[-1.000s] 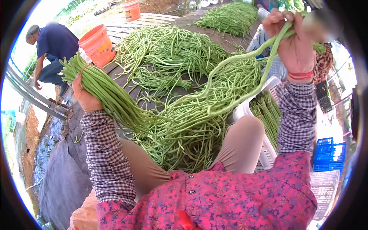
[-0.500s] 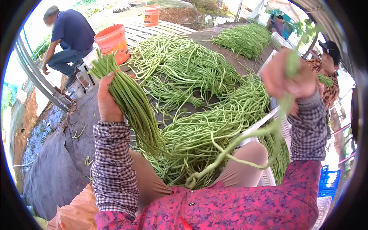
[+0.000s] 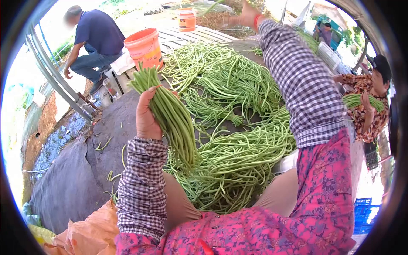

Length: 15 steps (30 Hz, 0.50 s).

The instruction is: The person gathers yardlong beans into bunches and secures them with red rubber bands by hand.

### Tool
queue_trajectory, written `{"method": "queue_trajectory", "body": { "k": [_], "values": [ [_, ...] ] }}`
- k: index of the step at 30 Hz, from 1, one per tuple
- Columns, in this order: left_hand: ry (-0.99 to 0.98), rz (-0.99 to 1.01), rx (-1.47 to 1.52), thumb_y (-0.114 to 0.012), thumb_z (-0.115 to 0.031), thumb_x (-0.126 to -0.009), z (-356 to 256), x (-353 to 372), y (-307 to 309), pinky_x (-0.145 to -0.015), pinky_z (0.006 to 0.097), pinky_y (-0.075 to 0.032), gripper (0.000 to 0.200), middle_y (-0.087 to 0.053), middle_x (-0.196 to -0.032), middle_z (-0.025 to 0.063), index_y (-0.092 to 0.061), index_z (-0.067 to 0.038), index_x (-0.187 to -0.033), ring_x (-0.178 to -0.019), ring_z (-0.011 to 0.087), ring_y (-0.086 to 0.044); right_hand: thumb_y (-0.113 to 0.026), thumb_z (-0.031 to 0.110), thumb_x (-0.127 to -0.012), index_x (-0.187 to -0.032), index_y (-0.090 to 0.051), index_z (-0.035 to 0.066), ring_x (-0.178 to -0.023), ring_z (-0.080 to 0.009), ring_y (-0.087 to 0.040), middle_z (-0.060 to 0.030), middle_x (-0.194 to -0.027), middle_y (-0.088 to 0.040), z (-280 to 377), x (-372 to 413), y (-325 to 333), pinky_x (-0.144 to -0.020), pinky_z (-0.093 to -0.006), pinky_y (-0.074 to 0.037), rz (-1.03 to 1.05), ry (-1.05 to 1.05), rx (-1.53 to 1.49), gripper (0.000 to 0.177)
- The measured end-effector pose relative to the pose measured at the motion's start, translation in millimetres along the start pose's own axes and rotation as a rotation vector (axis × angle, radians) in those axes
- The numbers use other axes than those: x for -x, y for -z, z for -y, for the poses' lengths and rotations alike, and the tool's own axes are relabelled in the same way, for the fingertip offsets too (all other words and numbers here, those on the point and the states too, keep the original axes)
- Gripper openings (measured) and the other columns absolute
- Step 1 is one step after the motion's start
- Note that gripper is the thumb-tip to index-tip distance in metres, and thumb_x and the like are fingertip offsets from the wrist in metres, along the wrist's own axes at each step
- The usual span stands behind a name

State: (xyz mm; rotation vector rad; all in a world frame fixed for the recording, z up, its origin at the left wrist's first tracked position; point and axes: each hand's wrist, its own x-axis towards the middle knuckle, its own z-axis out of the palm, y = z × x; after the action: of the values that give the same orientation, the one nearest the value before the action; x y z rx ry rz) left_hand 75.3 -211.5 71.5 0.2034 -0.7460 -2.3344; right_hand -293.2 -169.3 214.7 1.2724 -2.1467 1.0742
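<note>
My left hand [image 3: 148, 117] is wrapped round a thick bundle of long green beans [image 3: 172, 123], its cut ends up and its tails hanging down to the right. A reddish band shows near the bundle's top. Stretched far forward at the top of the view, my right hand [image 3: 244, 18] is blurred by motion, and its fingers are smeared. A thin green streak shows just above and left of it. Loose long beans [image 3: 242, 159] lie in a heap before my knees, and a further pile of beans [image 3: 238, 76] lies behind them.
Two orange buckets [image 3: 144, 47] [image 3: 187, 20] stand beyond the beans near wooden slats. A crouching person [image 3: 98, 34] is at the back left. On the right, another person [image 3: 367, 97] holds a bean bundle. Metal poles [image 3: 59, 78], an orange sack [image 3: 91, 227] and blue crates [image 3: 364, 214] flank me.
My right hand has swung from the right side up and forward to the top. The long bean trailing from it across my lap is gone from there. My left hand still grips the bundle.
</note>
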Motion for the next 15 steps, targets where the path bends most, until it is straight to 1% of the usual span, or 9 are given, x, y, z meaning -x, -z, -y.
{"method": "queue_trajectory", "body": {
  "k": [2,3,4,5,6,8,10,12,15],
  "values": [
    [0.039,0.028,0.028,-0.055,-0.027,-0.085,10,-2,-2,-0.078,0.0419,-0.054,0.030,-0.065,-0.090,0.0189,-0.060,-0.001,-0.098,-0.086,0.0301,-0.064,-0.067,0.040,-0.082,-0.136,-0.030,-0.003,-0.126,-0.0327,-0.038,-0.0271,-0.136,-0.036,4,43,-2,-0.105,-0.0406,-0.034,0.392,-0.049,0.186,0.079],
    [0.058,0.032,0.063,-0.055,-0.027,-0.085,16,-2,-5,-0.078,0.0421,-0.054,0.030,-0.064,-0.091,0.0191,-0.060,-0.001,-0.098,-0.088,0.0304,-0.063,-0.068,0.045,-0.079,-0.141,-0.022,-0.003,-0.135,-0.0345,-0.027,-0.0274,-0.144,-0.024,6,57,-1,-0.110,-0.0417,-0.027,0.647,-0.066,0.223,0.090],
    [0.082,0.036,0.096,-0.055,-0.028,-0.085,20,-2,-7,-0.078,0.0423,-0.054,0.031,-0.064,-0.092,0.0193,-0.060,-0.001,-0.099,-0.089,0.0307,-0.063,-0.064,0.050,-0.081,-0.137,-0.034,-0.001,-0.127,-0.0333,-0.039,-0.0248,-0.137,-0.039,19,87,-4,-0.106,-0.0389,-0.033,0.782,-0.141,0.011,0.081],
    [0.086,0.085,0.063,-0.052,-0.031,-0.087,24,-4,-6,-0.078,0.0428,-0.054,0.035,-0.063,-0.096,0.0197,-0.059,0.001,-0.101,-0.092,0.0312,-0.062,-0.057,0.059,-0.081,-0.135,-0.038,-0.002,-0.123,-0.0323,-0.045,-0.0238,-0.133,-0.044,41,115,7,-0.106,-0.0377,-0.033,1.033,-0.129,-0.249,0.084],
    [0.090,0.112,0.064,-0.051,-0.032,-0.087,27,-2,-10,-0.080,0.0432,-0.053,0.037,-0.063,-0.097,0.0197,-0.058,0.001,-0.102,-0.093,0.0313,-0.062,-0.054,0.056,-0.085,-0.131,-0.043,-0.003,-0.116,-0.0322,-0.051,-0.0223,-0.127,-0.051,38,146,-3,-0.103,-0.0385,-0.036,1.010,0.164,-0.307,0.076],
    [0.099,0.173,0.070,-0.048,-0.035,-0.088,32,2,-21,-0.083,0.0440,-0.052,0.042,-0.063,-0.099,0.0198,-0.057,0.002,-0.106,-0.093,0.0313,-0.061,-0.060,0.040,-0.088,-0.126,-0.048,-0.004,-0.112,-0.0257,-0.053,-0.0183,-0.122,-0.056,60,212,-12,-0.098,-0.0349,-0.042,1.173,0.037,-0.628,0.060],
    [0.086,0.206,0.108,-0.044,-0.039,-0.090,41,1,-24,-0.090,0.0438,-0.048,0.048,-0.061,-0.106,0.0190,-0.054,0.003,-0.111,-0.100,0.0310,-0.058,-0.068,0.025,-0.084,-0.122,-0.051,-0.004,-0.106,-0.0194,-0.055,-0.0129,-0.117,-0.059,91,263,11,-0.094,-0.0308,-0.044,1.203,-0.251,-1.043,0.050],
    [0.104,0.223,0.154,-0.044,-0.040,-0.090,49,7,-39,-0.094,0.0430,-0.046,0.050,-0.060,-0.108,0.0179,-0.053,0.003,-0.113,-0.103,0.0307,-0.057,-0.074,0.015,-0.078,-0.118,-0.053,-0.003,-0.099,-0.0147,-0.057,-0.0068,-0.110,-0.062,90,291,14,-0.090,-0.0287,-0.045,0.976,-0.400,-1.266,0.049],
    [0.038,0.278,-0.161,-0.053,-0.038,-0.089,63,10,-42,-0.094,0.0392,-0.045,0.047,-0.059,-0.110,0.0131,-0.053,0.000,-0.115,-0.106,0.0259,-0.056,-0.078,0.011,-0.072,-0.112,-0.055,-0.002,-0.095,-0.0130,-0.058,-0.0046,-0.105,-0.063,94,298,40,-0.087,-0.0280,-0.046,0.711,-0.352,-1.182,0.048]
  ]
}}
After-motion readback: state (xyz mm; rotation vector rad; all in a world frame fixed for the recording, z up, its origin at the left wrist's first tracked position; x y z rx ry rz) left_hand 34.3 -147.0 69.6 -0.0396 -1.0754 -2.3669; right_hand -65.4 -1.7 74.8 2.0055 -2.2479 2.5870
